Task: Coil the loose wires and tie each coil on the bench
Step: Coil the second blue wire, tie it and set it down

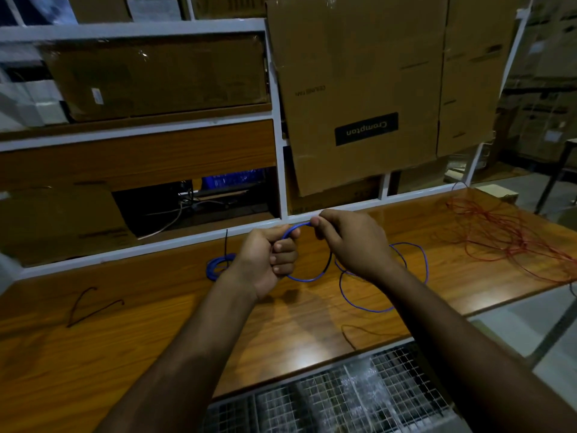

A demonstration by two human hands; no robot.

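Above the wooden bench [156, 323], both my hands hold a blue wire [304, 278] that is wound into a small loop. My left hand [270, 257] grips one side of the loop in a fist. My right hand [349, 242] pinches the top of the loop between thumb and fingers. Loose blue wire [368, 304] trails from my right hand in wide loops on the bench. A finished blue coil [218, 265] with a black tie lies just left of my left wrist. A tangle of red wire [512, 239] sprawls at the bench's right end.
Short black tie pieces lie on the bench at the left [90, 304] and near the front edge [352, 331]. A white shelf frame [274, 120] with cardboard boxes [368, 89] rises behind the bench. A wire mesh tray [327, 395] sits below the front edge.
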